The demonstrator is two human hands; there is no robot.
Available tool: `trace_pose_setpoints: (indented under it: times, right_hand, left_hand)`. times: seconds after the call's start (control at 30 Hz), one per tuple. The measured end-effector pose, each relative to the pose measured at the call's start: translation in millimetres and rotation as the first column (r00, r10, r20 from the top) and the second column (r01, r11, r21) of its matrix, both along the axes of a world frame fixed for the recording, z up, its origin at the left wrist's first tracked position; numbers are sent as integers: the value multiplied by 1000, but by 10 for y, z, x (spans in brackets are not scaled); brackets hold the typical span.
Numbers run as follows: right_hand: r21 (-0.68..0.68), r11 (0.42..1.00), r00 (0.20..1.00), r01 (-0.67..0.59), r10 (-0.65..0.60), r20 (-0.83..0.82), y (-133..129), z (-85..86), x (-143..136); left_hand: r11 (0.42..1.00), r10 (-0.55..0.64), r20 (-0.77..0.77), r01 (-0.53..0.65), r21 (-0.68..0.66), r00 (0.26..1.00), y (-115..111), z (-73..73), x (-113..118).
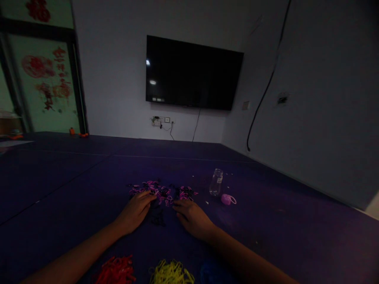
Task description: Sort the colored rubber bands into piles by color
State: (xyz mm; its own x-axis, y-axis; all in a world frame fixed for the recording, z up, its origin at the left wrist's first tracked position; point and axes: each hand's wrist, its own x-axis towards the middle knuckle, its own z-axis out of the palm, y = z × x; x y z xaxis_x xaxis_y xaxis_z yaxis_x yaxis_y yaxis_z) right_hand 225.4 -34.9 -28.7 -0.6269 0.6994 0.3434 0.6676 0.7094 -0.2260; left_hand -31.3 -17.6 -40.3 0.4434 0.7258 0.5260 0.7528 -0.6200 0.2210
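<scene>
Head feed, going left to right. Red loops (116, 270) are sitting heaped at the bottom edge, on the body side of the left hand (136, 212). That hand is lying palm down, fingers over the near edge of the wider pink-and-black scatter (151, 185); the scatter is running side to side, mostly just ahead of the fingertips, left hand nearer. Black loops (158, 217) are lying between the hands. Yellow loops (171, 272) are piling up at the bottom edge below those. The right hand (193, 217) is angling inward, the smaller pink-and-black cluster (186, 192) lying just ahead of its fingers. Feed's dim: I can't tell whether either hand's fingers are pinching a loop or resting loose. A blue heap (211, 273) is showing below the right forearm. Farther right, a clear bottle (216, 185) is standing upright and uncapped, apart from the fingers, pink cap (226, 199) lying just beside it.
</scene>
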Motion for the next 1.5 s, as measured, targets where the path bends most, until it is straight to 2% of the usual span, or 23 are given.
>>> trace_pose_setpoints:
  times: [0.2,0.47,0.67,0.77,0.9,1.07,1.17,1.27,1.37,1.5]
  right_hand:
    - [-9,1000,1000,9,-9,4,28,-30,2]
    - [-5,1000,1000,6,-6,-1,-13,13,-7]
    - [10,1000,1000,11,-11,-3,-21,20,-11]
    - [14,1000,1000,10,-10,-5,-13,5,-11]
    - [26,1000,1000,7,-7,-16,1,-18,-7]
    - [16,1000,1000,-4,4,-20,4,-17,2]
    - [13,1000,1000,-10,11,-17,0,-7,3]
    - [12,1000,1000,-7,7,-14,-4,-2,1]
    - [3,1000,1000,7,-7,-7,-11,4,-5]
    - [2,1000,1000,8,-8,-10,-24,17,-15]
  left_hand:
    - [1000,-15,-27,15,7,1000,8,-35,-14]
    - [993,-103,-29,104,53,994,-34,24,11]
    - [993,-117,-100,114,-35,988,-63,53,37]
    - [993,-111,-87,107,-45,990,-66,53,39]
    - [992,-126,-44,127,5,991,-56,44,41]
    - [979,-200,12,200,47,980,-76,70,50]
    - [970,-243,52,242,36,969,-101,97,57]
    - [973,-232,87,231,17,969,-124,118,65]
    - [974,-225,76,225,-4,971,-141,128,75]
    - [956,-292,63,293,-7,954,-155,116,85]
